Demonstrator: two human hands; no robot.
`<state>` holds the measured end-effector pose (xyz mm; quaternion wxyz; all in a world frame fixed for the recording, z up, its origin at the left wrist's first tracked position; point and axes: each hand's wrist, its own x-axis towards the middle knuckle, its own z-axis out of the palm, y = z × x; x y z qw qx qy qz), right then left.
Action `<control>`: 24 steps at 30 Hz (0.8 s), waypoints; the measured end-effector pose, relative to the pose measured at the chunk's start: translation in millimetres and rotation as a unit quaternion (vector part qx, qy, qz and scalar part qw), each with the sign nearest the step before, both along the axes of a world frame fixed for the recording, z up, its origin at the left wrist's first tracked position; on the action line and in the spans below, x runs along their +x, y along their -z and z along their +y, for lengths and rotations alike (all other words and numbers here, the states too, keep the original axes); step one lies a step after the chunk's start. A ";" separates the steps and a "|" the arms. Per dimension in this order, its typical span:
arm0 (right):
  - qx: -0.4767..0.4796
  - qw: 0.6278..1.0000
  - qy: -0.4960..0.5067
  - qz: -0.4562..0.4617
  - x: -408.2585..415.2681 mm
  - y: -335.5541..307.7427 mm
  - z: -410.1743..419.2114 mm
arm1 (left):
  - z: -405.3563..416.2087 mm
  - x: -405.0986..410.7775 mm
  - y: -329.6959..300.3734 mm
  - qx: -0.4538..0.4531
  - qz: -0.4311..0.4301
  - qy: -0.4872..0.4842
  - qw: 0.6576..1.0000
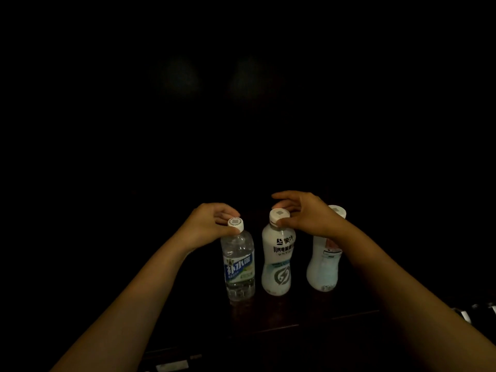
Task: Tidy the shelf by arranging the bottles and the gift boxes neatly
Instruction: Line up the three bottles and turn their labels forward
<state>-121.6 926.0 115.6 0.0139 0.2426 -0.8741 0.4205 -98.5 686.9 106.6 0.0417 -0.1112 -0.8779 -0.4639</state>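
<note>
Head view: left hand [212, 224] pinches clear bottle [239, 264] cap; right hand [303, 216] pinches white bottle [277, 259] cap. Cap-only grips risk tipping either against its neighbour.

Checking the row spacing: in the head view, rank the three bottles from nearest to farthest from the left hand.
1. Clear water bottle: leftmost, its cap pinched by the left hand.
2. Middle white bottle: next along, held by the right hand.
3. Right white bottle: far right.

Clear glossy plastic water bottle [238, 267]; two opaque white, smooth plastic bottles [277, 261] [323, 267]; dark polished wooden shelf [308, 312].
</note>
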 end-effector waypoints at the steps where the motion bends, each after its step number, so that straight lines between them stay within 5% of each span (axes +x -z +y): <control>1: -0.013 1.000 -0.010 -0.014 -0.1 0.5 -1.0 | -1.4 0.0 0.2 0.012 -0.007 0.006 1.000; 24: -0.002 0.996 0.071 0.056 4.3 12.3 -12.8 | 5.4 3.8 11.9 0.042 0.052 -0.037 0.997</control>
